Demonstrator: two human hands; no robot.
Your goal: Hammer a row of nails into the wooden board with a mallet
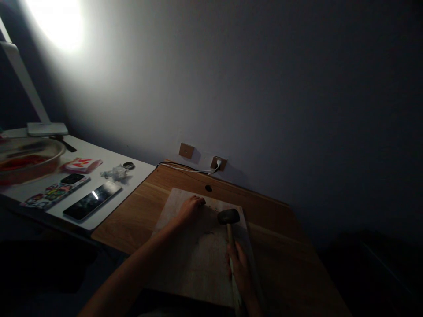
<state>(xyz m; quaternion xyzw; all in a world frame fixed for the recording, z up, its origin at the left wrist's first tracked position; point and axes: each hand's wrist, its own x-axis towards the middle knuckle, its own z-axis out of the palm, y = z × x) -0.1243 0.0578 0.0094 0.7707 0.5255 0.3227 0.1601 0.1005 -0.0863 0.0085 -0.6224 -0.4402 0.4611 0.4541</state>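
Note:
A pale wooden board [194, 259] lies on a brown wooden desk [280, 259]. My right hand [240, 266] is wrapped round the handle of a mallet with a black head [228, 216], which rests on or just over the board's far right part. My left hand [191, 207] reaches to the board's far edge with its fingers curled and pinched on something small that I cannot make out. A small dark nail-like piece [209, 232] lies on the board between the two hands.
To the left, a white table [109, 211] carries two phones [92, 200], a bowl [28, 160], small packets and a lamp base [47, 128]. Two wall sockets [219, 163] with a white cable sit behind the desk. The room is dim.

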